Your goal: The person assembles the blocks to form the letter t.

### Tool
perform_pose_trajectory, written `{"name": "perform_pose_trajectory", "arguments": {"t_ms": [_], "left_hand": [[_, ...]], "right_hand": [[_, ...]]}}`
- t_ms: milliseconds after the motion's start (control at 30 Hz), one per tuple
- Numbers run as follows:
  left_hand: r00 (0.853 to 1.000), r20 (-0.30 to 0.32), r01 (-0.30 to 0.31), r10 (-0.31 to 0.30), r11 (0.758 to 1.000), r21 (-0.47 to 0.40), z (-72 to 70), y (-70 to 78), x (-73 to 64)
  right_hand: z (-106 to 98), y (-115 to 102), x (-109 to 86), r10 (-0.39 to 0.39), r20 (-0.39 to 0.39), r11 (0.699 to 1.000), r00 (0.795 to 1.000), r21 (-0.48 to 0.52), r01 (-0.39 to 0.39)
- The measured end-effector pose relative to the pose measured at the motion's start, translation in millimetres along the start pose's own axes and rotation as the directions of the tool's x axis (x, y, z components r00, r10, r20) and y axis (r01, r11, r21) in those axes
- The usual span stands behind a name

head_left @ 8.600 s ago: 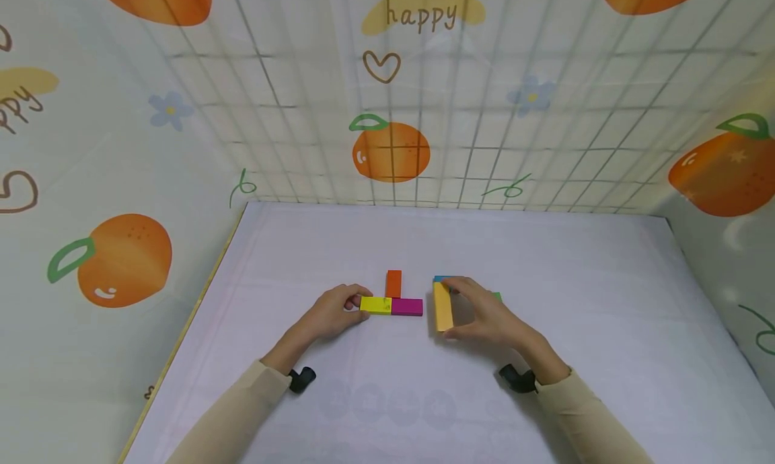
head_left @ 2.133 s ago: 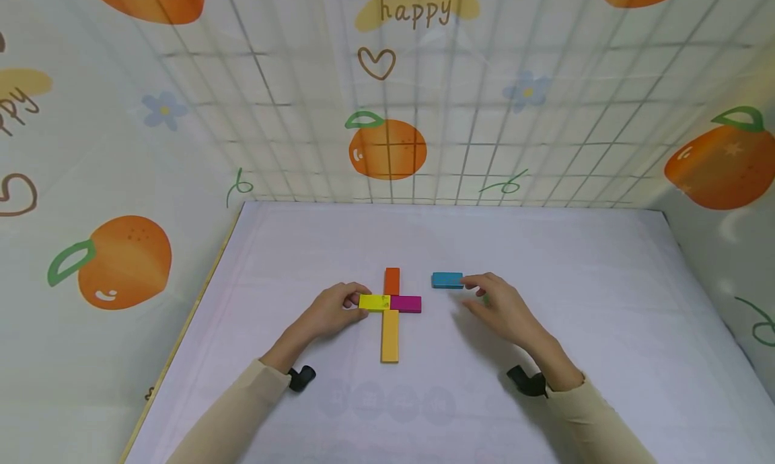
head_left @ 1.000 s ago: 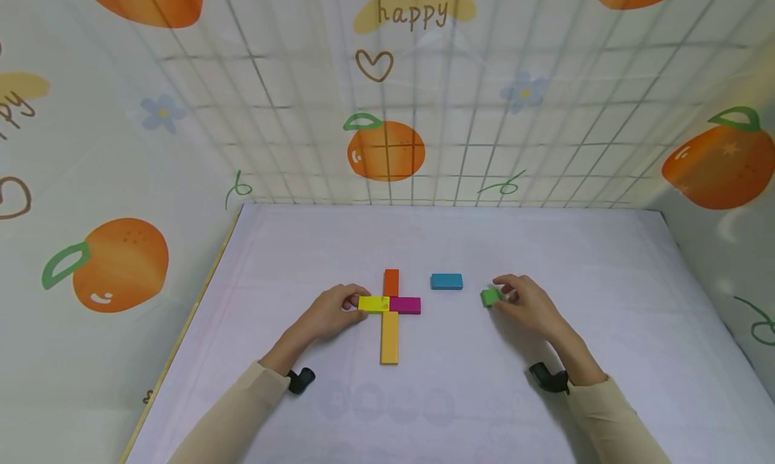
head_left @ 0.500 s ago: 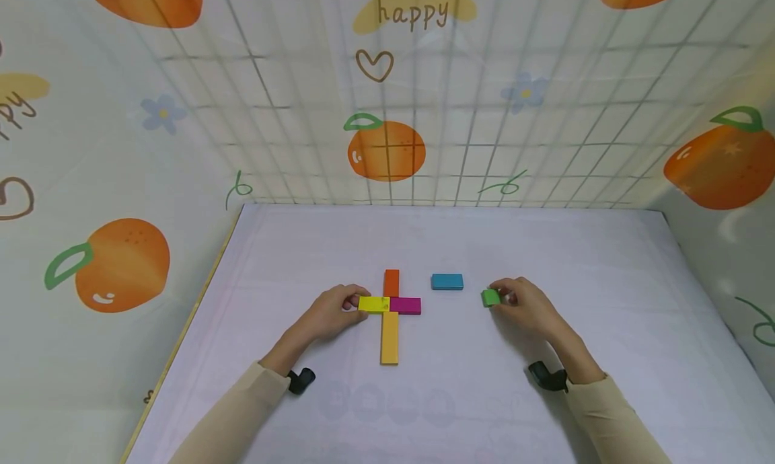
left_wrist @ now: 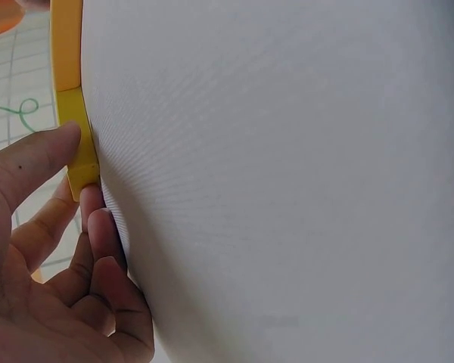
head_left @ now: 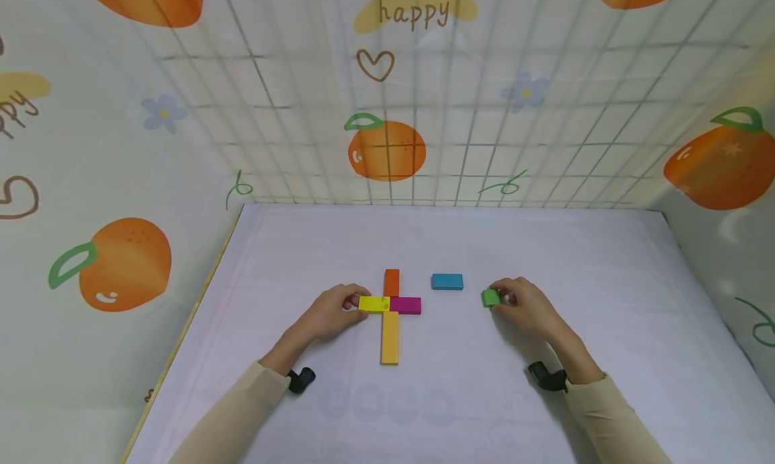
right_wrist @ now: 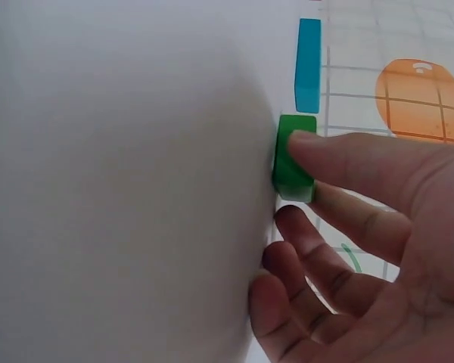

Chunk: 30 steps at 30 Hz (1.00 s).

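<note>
Thumb and fingers of my left hand (head_left: pixel 329 313) pinch the left end of a yellow block (head_left: pixel 374 304) lying on the white table. A magenta block (head_left: pixel 406 306) extends it to the right, end to end. Above their joint stands an orange-red block (head_left: pixel 392 282), and below it a longer light-orange block (head_left: pixel 390 338), so the four form a cross. Farther right, my right hand (head_left: pixel 525 308) pinches a small green block (head_left: pixel 490 298) on the table. In the right wrist view, the thumb presses one side of the green block (right_wrist: pixel 293 178), its other fingers curled below.
A blue block (head_left: pixel 447 282) lies alone between the cross and the green block. The table's left edge (head_left: pixel 181 333) runs along a cloth wall with printed oranges. A patterned cloth (head_left: pixel 387 148) with grid lines behind it closes off the back.
My right hand has set the light-orange block below the others, passed the blue block and taken hold of the green block. The left hand has stayed on the yellow block.
</note>
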<state>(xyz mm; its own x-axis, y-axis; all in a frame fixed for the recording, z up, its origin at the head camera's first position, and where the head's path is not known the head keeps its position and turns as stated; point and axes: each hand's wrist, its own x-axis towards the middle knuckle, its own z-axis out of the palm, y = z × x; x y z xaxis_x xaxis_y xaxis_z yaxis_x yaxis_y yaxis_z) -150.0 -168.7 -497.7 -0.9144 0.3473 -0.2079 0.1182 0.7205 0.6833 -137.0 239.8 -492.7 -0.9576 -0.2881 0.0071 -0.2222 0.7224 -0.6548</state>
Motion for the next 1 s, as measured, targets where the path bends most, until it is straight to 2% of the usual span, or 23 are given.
{"name": "perform_pose_trajectory", "arguments": {"t_ms": [333,633,833,1000], "left_hand": [[1.0,-0.001,0.017,-0.017,1.0,0.0,1.4,-0.8,0.2],[1.0,-0.001,0.002,-0.002,1.0,0.007,0.9,-0.9,0.6],[1.0,-0.003,-0.018,0.018,1.0,0.014,1.0,-2.1,0.4],[1.0,-0.004,-0.013,0.013,1.0,0.008,0.8,-1.4,0.1]], "right_hand": [[1.3,-4.5,-3.0,0.029,-0.008,1.0,1.0,0.005,-0.029],[5.0,-14.2,-6.8,0.014,-0.025,1.0,1.0,0.019,-0.013],[7.2,-20.8,-10.8,0.03,-0.002,0.997,1.0,0.067,-0.029],[11.9,-24.6,-14.7,0.014,-0.004,0.996,1.0,0.083,-0.014]]}}
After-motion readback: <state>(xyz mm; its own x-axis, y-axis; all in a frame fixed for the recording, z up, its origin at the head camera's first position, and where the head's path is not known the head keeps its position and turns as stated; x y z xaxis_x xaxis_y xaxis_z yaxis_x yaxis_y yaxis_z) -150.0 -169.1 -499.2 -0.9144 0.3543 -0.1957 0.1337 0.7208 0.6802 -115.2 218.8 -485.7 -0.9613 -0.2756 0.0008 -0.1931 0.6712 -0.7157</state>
